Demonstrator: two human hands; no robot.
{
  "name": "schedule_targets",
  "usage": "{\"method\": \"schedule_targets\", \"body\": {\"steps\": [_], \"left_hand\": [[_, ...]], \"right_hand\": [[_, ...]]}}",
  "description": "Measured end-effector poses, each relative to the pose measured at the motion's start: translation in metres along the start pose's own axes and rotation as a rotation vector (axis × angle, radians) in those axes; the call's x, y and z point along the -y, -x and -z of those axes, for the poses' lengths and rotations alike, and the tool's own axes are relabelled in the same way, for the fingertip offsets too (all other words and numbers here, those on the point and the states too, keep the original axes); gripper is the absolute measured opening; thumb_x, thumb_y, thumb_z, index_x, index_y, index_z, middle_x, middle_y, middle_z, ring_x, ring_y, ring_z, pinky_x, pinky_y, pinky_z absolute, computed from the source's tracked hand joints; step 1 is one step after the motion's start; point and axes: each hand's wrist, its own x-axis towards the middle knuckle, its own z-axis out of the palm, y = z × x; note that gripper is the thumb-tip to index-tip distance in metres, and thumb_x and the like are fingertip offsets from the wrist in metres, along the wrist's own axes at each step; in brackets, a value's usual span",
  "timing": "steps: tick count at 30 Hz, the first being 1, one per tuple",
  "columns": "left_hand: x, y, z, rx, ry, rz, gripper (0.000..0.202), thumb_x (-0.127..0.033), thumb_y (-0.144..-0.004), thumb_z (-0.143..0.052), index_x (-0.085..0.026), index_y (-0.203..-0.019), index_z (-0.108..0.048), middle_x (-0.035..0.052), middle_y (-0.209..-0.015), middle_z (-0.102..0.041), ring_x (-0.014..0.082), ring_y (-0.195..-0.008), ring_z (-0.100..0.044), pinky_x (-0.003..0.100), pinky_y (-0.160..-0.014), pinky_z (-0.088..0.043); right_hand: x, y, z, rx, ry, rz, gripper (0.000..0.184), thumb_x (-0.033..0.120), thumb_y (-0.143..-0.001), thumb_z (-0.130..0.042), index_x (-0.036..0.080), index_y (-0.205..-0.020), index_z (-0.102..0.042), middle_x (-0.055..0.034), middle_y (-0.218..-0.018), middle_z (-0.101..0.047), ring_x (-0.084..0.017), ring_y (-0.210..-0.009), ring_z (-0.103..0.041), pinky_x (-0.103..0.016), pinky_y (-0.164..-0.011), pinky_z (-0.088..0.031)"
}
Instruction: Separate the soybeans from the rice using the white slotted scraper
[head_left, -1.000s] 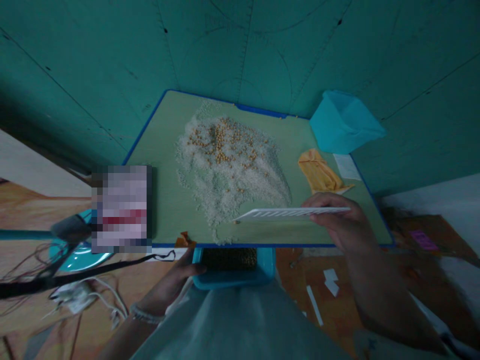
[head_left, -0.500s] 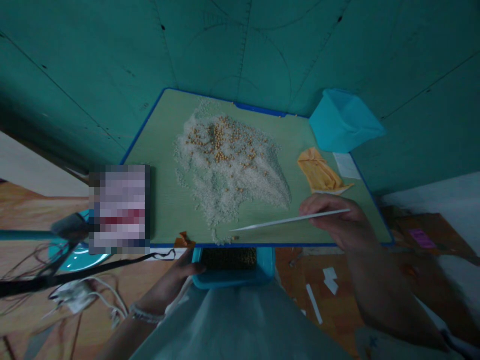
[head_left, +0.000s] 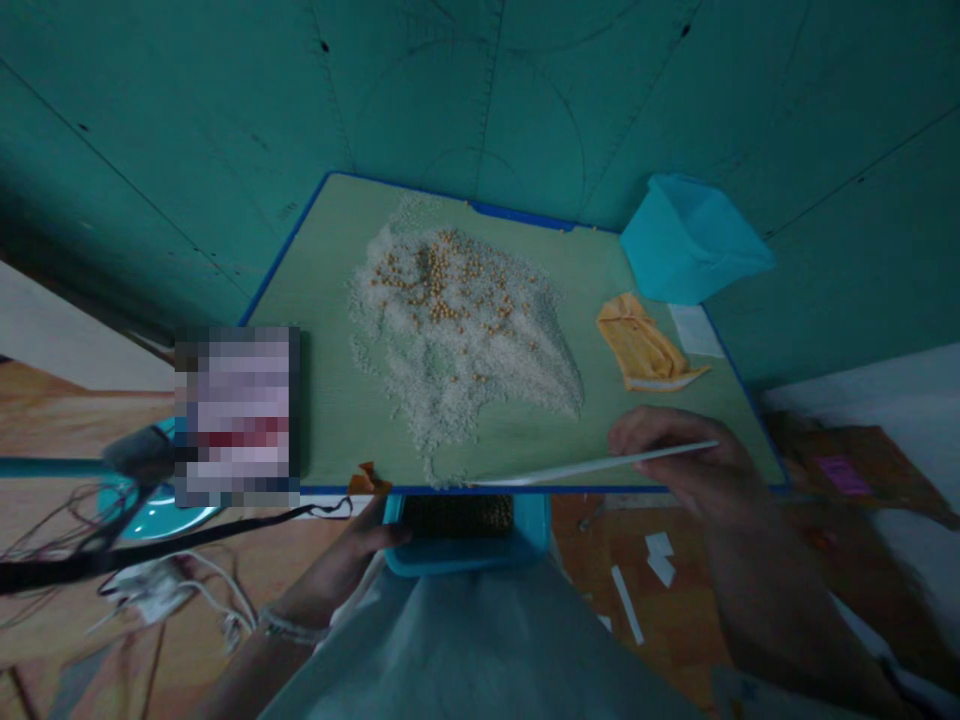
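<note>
A green board with a blue rim [head_left: 330,400] carries a spread pile of white rice [head_left: 465,350] with several yellow beans [head_left: 446,280] mixed in near its far side. My right hand [head_left: 686,465] grips a thin white flat card [head_left: 592,466], seen almost edge-on, its tip at the board's near edge. My left hand [head_left: 360,555] holds a blue tub [head_left: 465,535] just under that near edge; the tub holds dark-looking grains.
A light blue container [head_left: 694,240] stands at the board's far right, with a crumpled yellow cloth [head_left: 641,345] and a white slip beside it. A pixelated block covers the board's near left corner. Cables and a teal plate lie on the floor left.
The white card has tilted from showing its slotted face to nearly edge-on and slid toward the board's near edge with my right hand. My left hand and the tub stayed put.
</note>
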Motion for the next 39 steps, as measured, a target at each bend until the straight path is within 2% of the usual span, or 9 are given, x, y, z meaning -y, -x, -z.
{"method": "schedule_targets", "body": {"steps": [4, 7, 15, 20, 23, 26, 34, 39], "left_hand": [[-0.003, 0.002, -0.007, -0.014, 0.029, 0.020, 0.038, -0.008, -0.059, -0.063, -0.026, -0.091, -0.073, 0.0024, -0.094, -0.077, 0.0313, -0.096, -0.065, 0.042, -0.088, -0.044], [-0.003, 0.003, -0.009, -0.018, 0.035, 0.030, 0.037, -0.008, -0.057, -0.064, -0.024, -0.088, -0.073, 0.0030, -0.092, -0.077, 0.0306, -0.090, -0.066, 0.041, -0.084, -0.045], [-0.004, 0.002, -0.007, -0.018, 0.019, 0.013, 0.036, -0.007, -0.059, -0.064, -0.024, -0.088, -0.073, 0.0004, -0.090, -0.077, 0.0280, -0.093, -0.065, 0.035, -0.081, -0.046], [-0.004, 0.001, -0.007, -0.023, 0.021, 0.029, 0.036, -0.007, -0.061, -0.062, -0.023, -0.092, -0.071, 0.0017, -0.094, -0.077, 0.0296, -0.096, -0.065, 0.040, -0.086, -0.044], [-0.001, 0.001, -0.004, -0.007, 0.034, 0.042, 0.038, -0.008, -0.062, -0.061, -0.022, -0.097, -0.069, 0.0028, -0.093, -0.077, 0.0298, -0.094, -0.065, 0.042, -0.088, -0.044], [0.003, -0.001, 0.000, 0.000, 0.037, 0.054, 0.040, -0.010, -0.064, -0.062, -0.020, -0.102, -0.067, 0.0036, -0.096, -0.076, 0.0295, -0.094, -0.066, 0.042, -0.089, -0.044], [0.002, 0.001, -0.002, -0.019, 0.033, 0.045, 0.045, -0.008, -0.064, -0.060, -0.018, -0.108, -0.063, 0.0036, -0.097, -0.076, 0.0277, -0.093, -0.066, 0.039, -0.086, -0.045], [0.000, 0.001, -0.004, -0.043, 0.021, 0.038, 0.041, -0.008, -0.063, -0.062, -0.019, -0.103, -0.065, 0.0025, -0.096, -0.077, 0.0279, -0.097, -0.065, 0.039, -0.088, -0.045]], "right_hand": [[-0.002, 0.003, 0.002, 0.016, 0.017, 0.015, 0.008, 0.033, -0.070, -0.067, 0.025, -0.067, -0.068, -0.0030, -0.066, -0.063, -0.020, -0.068, -0.058, -0.034, -0.064, -0.047], [-0.003, 0.005, 0.000, 0.012, 0.003, 0.008, 0.008, 0.033, -0.069, -0.068, 0.025, -0.067, -0.068, -0.0030, -0.066, -0.063, -0.020, -0.068, -0.058, -0.035, -0.065, -0.047], [-0.007, 0.009, -0.005, -0.099, -0.129, 0.001, 0.002, 0.026, -0.069, -0.070, 0.028, -0.070, -0.069, 0.0001, -0.069, -0.063, -0.016, -0.068, -0.056, -0.029, -0.062, -0.043], [-0.005, 0.019, -0.028, -0.175, -0.171, -0.125, 0.009, 0.033, -0.070, -0.069, 0.026, -0.076, -0.067, 0.0005, -0.073, -0.060, -0.015, -0.068, -0.053, -0.027, -0.064, -0.043], [-0.005, 0.025, -0.046, -0.129, -0.193, -0.210, 0.012, 0.035, -0.072, -0.067, 0.025, -0.079, -0.067, 0.0001, -0.074, -0.059, -0.014, -0.069, -0.053, -0.025, -0.065, -0.042], [-0.007, 0.026, -0.058, -0.080, -0.182, -0.226, 0.012, 0.035, -0.074, -0.066, 0.023, -0.077, -0.066, 0.0000, -0.073, -0.057, -0.013, -0.067, -0.052, -0.024, -0.063, -0.042], [-0.018, 0.020, -0.068, -0.030, -0.174, -0.197, 0.008, 0.029, -0.079, -0.062, 0.023, -0.083, -0.065, 0.0005, -0.077, -0.059, -0.012, -0.070, -0.053, -0.023, -0.065, -0.042], [-0.024, 0.018, -0.067, -0.117, -0.224, -0.218, 0.008, 0.028, -0.077, -0.065, 0.023, -0.083, -0.066, 0.0014, -0.076, -0.062, -0.011, -0.069, -0.055, -0.023, -0.066, -0.042]]}}
